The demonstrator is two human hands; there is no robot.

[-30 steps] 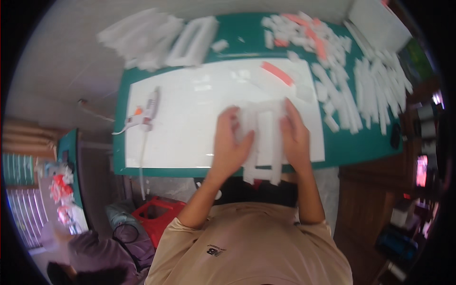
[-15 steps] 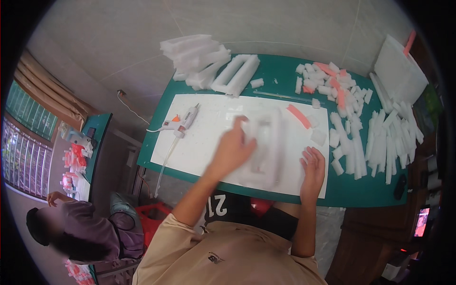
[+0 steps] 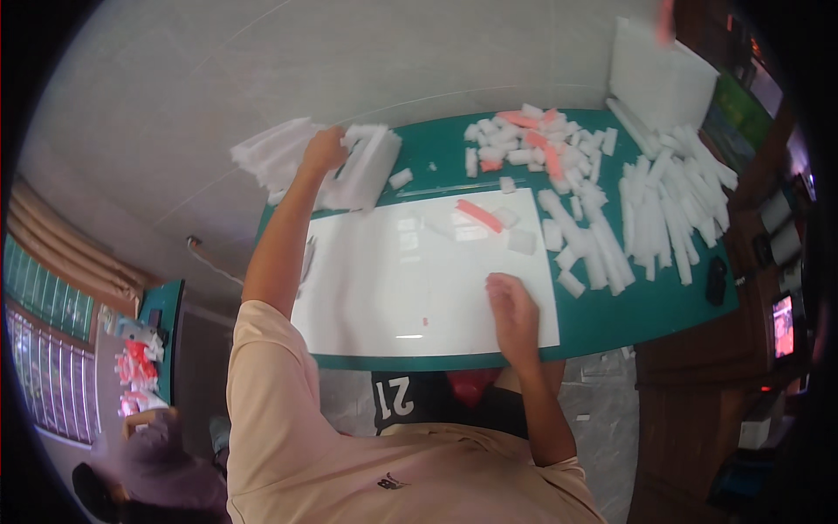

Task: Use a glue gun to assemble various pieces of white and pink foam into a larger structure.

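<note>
Reaching to the green table's (image 3: 611, 323) far left corner, the left hand (image 3: 325, 148) is closed, apparently, on a white foam stack (image 3: 362, 166). The right hand (image 3: 511, 307) is laid flat, fingers loose, on the white sheet (image 3: 410, 279).

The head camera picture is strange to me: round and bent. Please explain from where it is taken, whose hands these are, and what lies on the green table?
The camera sits on a person's head and looks down, so the forearms enter from below; its wide lens bends straight edges. No machine is here, only two bare hands. The left hand reaches to a stack of white foam frames at the far left corner of the green table; whether its grip has closed is unclear. The right hand rests flat on a large white sheet. Many small white foam blocks and a few orange ones lie to the right.
</note>
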